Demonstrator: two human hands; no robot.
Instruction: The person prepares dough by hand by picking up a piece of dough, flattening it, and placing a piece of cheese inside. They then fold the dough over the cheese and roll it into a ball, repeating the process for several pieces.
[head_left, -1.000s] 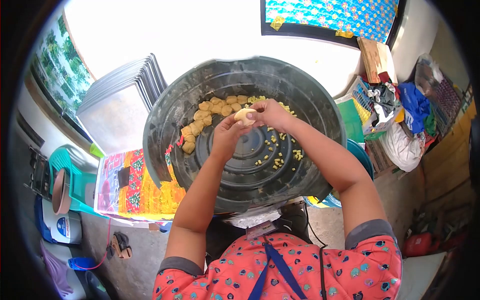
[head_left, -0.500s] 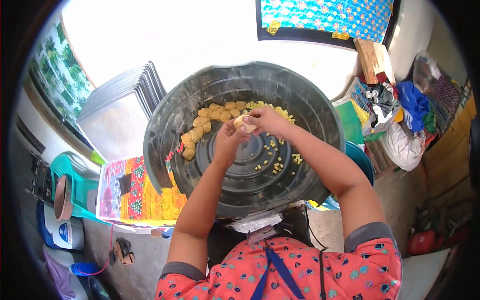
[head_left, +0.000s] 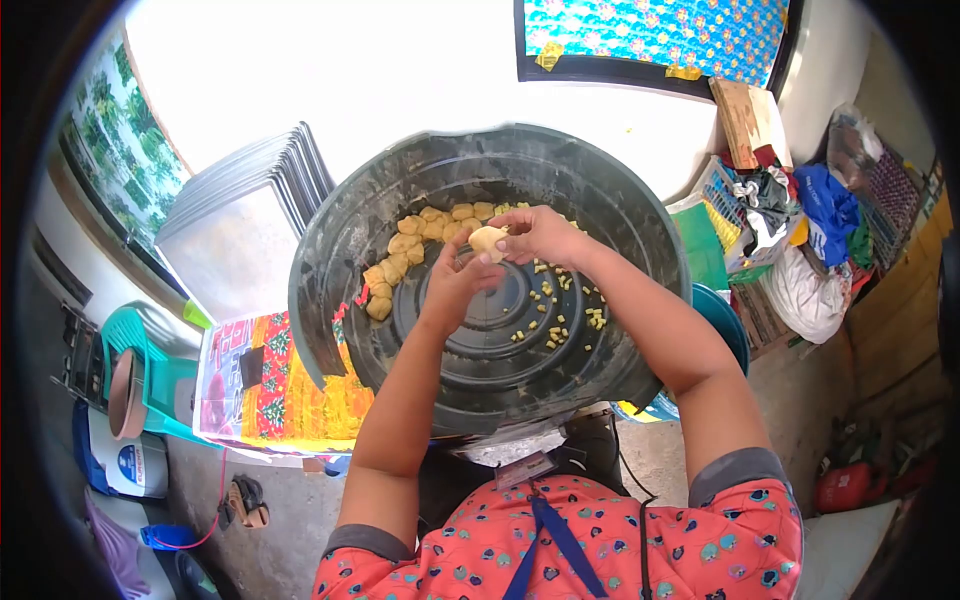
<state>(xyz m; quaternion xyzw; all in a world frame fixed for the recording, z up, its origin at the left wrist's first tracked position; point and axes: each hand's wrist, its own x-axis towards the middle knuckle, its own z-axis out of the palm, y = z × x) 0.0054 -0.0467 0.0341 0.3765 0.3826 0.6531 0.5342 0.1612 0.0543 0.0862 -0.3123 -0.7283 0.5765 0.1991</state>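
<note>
Your right hand (head_left: 545, 240) pinches the dough piece (head_left: 487, 241) above the basin (head_left: 645, 200), toward its far side; your left hand (head_left: 455, 290) curves beside it, grip unclear. It looks light, soft and easily dented, so cradle its edges gently.

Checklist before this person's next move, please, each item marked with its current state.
1. Dough piece held by right hand: ok.
2. Left hand touching it: cannot tell, blurred.
3. Piece over dark basin: ok.
4. Filling sealed inside piece: cannot tell.
5. Bare surface beside the lumps in basin: ok.
6. Yellow cubes all gathered together: not ok, some scattered.
</note>
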